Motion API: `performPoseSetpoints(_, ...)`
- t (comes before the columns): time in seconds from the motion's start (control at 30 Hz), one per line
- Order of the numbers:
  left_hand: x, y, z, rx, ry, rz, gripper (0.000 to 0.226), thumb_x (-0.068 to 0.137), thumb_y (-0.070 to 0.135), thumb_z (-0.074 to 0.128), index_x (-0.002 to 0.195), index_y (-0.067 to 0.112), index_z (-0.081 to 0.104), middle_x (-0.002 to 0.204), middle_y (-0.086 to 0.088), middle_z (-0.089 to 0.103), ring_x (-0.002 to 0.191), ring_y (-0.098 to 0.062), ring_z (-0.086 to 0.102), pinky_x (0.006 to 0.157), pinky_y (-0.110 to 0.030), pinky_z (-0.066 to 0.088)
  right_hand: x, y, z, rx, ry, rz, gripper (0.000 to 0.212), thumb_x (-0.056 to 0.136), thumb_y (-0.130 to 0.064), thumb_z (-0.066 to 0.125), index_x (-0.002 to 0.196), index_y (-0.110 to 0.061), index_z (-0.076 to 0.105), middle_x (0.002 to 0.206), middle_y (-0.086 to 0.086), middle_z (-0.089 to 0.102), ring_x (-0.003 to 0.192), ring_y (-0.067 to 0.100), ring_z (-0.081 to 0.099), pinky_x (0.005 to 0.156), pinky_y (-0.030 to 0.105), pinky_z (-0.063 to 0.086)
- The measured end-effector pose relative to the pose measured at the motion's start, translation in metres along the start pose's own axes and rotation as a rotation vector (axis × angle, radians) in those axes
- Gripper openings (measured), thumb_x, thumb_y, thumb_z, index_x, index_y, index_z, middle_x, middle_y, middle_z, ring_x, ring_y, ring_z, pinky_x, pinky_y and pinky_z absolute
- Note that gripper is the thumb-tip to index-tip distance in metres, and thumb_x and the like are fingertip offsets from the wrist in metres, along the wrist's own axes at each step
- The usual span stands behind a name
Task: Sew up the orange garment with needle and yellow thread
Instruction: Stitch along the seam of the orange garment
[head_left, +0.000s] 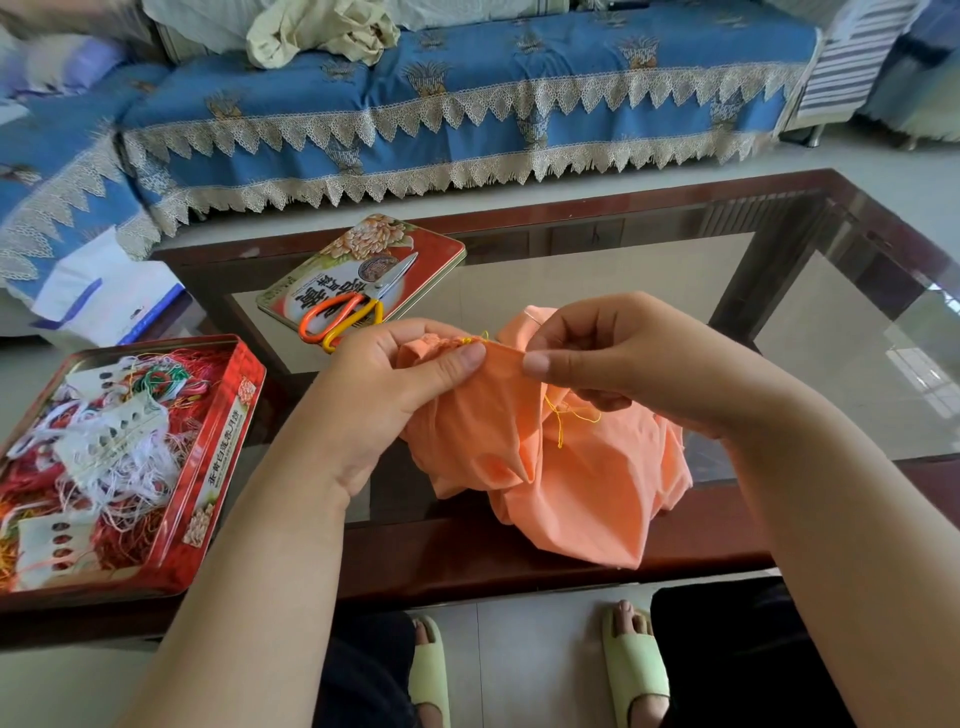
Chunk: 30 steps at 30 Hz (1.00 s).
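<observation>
Sofa (467, 88): blue patterned cover with cream lace edging, across the top of the frame; a crumpled cream cloth (322, 31) lies on it, upper centre.
Table (857, 291): dark wood frame with a glass top, filling the middle band.
Orange garment (561, 467): bunched at centre frame, lower folds resting on the table's near edge, upper edge lifted between both hands.
Open red tin (228, 431): lower left, heaped with tangled threads and white thread cards.
Tin lid (405, 244): red, flower-printed, left of centre on the glass, above the hands.
Left hand (395, 395): thumb and curled fingers pinching the garment's upper edge.
Right hand (613, 353): fingers curled, thumb and forefinger pinching the same edge just to the right.
Slippers (634, 670): pale green, bottom centre.
Scissors (358, 306): orange and yellow handles, lying on the lid.
Yellow thread (563, 415): stitched along the pinched edge, a loose loop hanging below the right hand.
Needle: cannot be made out.
</observation>
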<state>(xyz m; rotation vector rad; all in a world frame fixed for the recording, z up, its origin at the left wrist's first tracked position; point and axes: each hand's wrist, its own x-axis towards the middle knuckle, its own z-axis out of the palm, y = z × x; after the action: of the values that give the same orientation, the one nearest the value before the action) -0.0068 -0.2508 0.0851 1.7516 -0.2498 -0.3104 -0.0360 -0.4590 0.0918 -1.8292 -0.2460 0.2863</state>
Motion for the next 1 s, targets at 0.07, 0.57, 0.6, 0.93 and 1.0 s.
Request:
performPoseSetpoints(0.07, -0.001, 0.001, 0.000, -0.029, 0.006, 0.006, 0.015, 0.063, 0.042, 0.071, 0.075, 0.034, 0.077, 0.080, 0.008, 0.074, 0.082, -0.007, 0.068, 0.067, -0.025, 0.049, -0.002, -0.004, 0.002, -0.007, -0.050, -0.008, 0.027, 0.073, -0.037, 0.070, 0.083, -0.012, 0.071, 0.064, 0.007, 0.046, 0.052, 0.012, 0.037, 0.048, 0.022, 0.033)
performPoseSetpoints(0.57, -0.001, 0.003, -0.003, -0.246, -0.073, 0.040, 0.011, 0.066, 0.026, 0.069, 0.073, 0.027, 0.077, 0.080, 0.006, 0.072, 0.076, -0.007, 0.067, 0.063, -0.019, 0.053, -0.002, -0.007, 0.018, -0.179, 0.100, -0.065, 0.012, 0.091, -0.030, 0.062, 0.083, -0.023, 0.068, 0.051, -0.016, 0.051, 0.048, 0.000, 0.044, 0.052, 0.016, 0.037)
performPoseSetpoints(0.6, -0.001, 0.003, -0.003, -0.251, -0.071, 0.039, 0.011, 0.066, 0.027, 0.069, 0.074, 0.026, 0.077, 0.082, 0.005, 0.073, 0.078, -0.007, 0.067, 0.065, -0.020, 0.053, -0.002, -0.007, 0.018, -0.184, 0.111, -0.061, 0.012, 0.090, -0.031, 0.063, 0.084, -0.022, 0.068, 0.050, -0.017, 0.052, 0.047, 0.000, 0.045, 0.051, 0.015, 0.037)
performPoseSetpoints(0.93, 0.000, 0.002, -0.005, -0.231, -0.083, 0.053, 0.008, 0.076, 0.023, 0.071, 0.075, 0.029, 0.076, 0.085, 0.004, 0.072, 0.085, -0.011, 0.067, 0.071, -0.024, 0.054, 0.000, -0.005, 0.018, -0.067, 0.110, -0.027, 0.023, 0.082, -0.038, 0.068, 0.096, -0.020, 0.073, 0.056, -0.010, 0.051, 0.050, 0.005, 0.039, 0.050, 0.021, 0.033)
performPoseSetpoints(1.0, -0.001, 0.003, -0.005, -0.228, -0.085, 0.060, 0.009, 0.076, 0.023, 0.071, 0.074, 0.030, 0.076, 0.082, 0.006, 0.071, 0.081, -0.008, 0.066, 0.067, -0.023, 0.054, 0.000, -0.005, 0.018, -0.052, 0.128, -0.034, 0.017, 0.082, -0.035, 0.070, 0.090, -0.020, 0.073, 0.054, -0.012, 0.051, 0.048, 0.002, 0.040, 0.049, 0.019, 0.033)
